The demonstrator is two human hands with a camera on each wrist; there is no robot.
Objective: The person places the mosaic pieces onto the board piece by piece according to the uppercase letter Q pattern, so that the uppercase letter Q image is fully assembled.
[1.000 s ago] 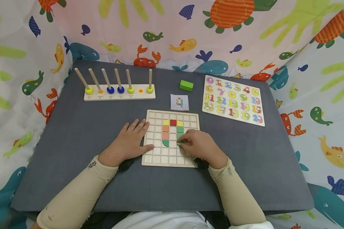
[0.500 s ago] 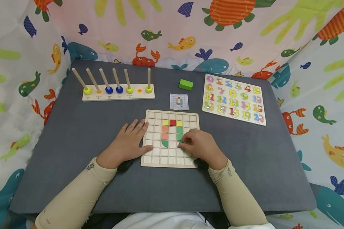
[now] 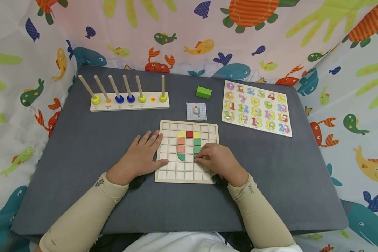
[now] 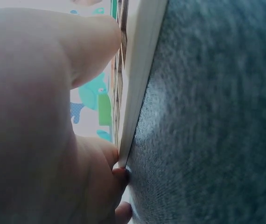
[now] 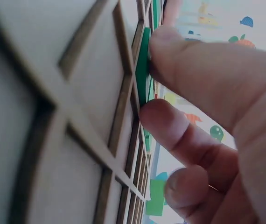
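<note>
A wooden grid board (image 3: 173, 174) lies in front of the person, with red, yellow, salmon and green tiles in some cells. My left hand (image 3: 141, 157) rests spread along its left edge, thumb on the grid; in the left wrist view the thumb (image 4: 91, 44) lies over the board's side (image 4: 140, 70). My right hand (image 3: 222, 159) pinches a small green tile (image 5: 143, 70) between thumb and forefinger, at a cell below the green squares (image 3: 197, 145). The tile sits slightly raised against the grid and is mostly hidden in the head view. A rounded green tile (image 3: 181, 157) lies on the left.
A small pattern card (image 3: 196, 112) lies behind the board, with a green block (image 3: 203, 92) beyond it. A number board (image 3: 256, 108) stands at the right back. At the left back is a peg stand (image 3: 129, 106) with coloured rings. All are on the grey table (image 3: 82, 147).
The fingertips of my right hand have shifted slightly at the same cell, and less of the green tile shows. My left hand stays in place. The whole head view has moved a little.
</note>
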